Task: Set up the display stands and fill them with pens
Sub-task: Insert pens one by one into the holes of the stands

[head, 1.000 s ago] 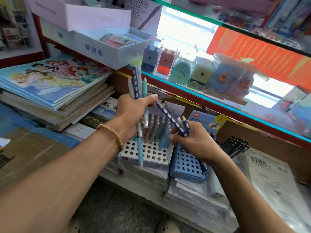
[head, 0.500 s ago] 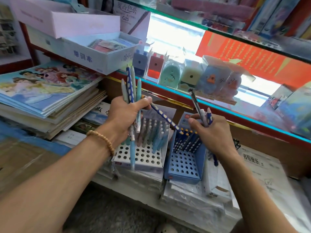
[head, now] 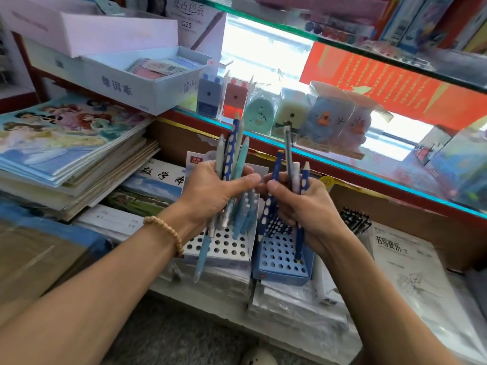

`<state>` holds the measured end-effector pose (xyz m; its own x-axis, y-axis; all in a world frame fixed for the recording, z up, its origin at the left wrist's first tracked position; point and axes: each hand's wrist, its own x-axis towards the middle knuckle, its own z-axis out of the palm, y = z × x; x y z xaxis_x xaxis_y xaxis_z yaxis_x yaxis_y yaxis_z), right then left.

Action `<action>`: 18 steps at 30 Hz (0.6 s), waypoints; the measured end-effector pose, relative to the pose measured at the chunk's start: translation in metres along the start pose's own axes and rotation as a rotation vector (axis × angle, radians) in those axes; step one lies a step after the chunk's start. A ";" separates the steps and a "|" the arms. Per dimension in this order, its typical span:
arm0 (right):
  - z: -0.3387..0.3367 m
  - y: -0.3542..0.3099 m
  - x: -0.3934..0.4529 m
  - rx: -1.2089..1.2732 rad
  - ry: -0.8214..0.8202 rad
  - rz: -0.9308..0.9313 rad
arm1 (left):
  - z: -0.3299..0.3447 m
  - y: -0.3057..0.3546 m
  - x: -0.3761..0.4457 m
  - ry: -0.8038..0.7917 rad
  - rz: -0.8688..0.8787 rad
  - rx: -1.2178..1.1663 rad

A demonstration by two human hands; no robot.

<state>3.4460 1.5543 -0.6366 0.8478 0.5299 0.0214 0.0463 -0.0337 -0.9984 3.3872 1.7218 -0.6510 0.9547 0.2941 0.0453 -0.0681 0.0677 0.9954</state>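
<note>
Two perforated display stands sit side by side on wrapped packs: a white stand [head: 224, 246] on the left and a blue stand [head: 282, 262] on the right, both with several pens in their back rows. My left hand [head: 210, 191] grips a bundle of light blue and dotted dark blue pens [head: 232, 154], held upright above the white stand. My right hand [head: 300, 204] grips several dark blue pens [head: 290, 164] above the blue stand. The two hands nearly touch at the thumbs.
A stack of picture notebooks [head: 66, 148] lies at the left. A glass shelf edge [head: 342, 167] carries a row of boxed pencil sharpeners [head: 290, 114]. Open white boxes [head: 137, 75] sit above the notebooks. Black pens [head: 354, 219] and plastic-wrapped booklets [head: 405, 272] lie to the right.
My right hand has moved left toward my left hand, carrying its pens upright. The dotted pen that slanted between the hands is now held in my right hand.
</note>
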 end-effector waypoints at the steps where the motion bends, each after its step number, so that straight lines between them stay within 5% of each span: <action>1: -0.003 0.001 0.001 0.060 0.026 0.013 | 0.001 -0.003 -0.001 -0.005 -0.013 0.020; 9: -0.008 0.003 0.002 0.328 0.130 0.012 | 0.017 -0.019 -0.005 -0.153 -0.097 0.013; 18: -0.047 -0.003 0.004 0.067 0.290 -0.065 | 0.022 -0.025 -0.003 -0.152 -0.092 0.148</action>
<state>3.4745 1.5167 -0.6311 0.9602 0.2644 0.0899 0.0786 0.0529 -0.9955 3.3925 1.6978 -0.6744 0.9884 0.1451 -0.0449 0.0535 -0.0564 0.9970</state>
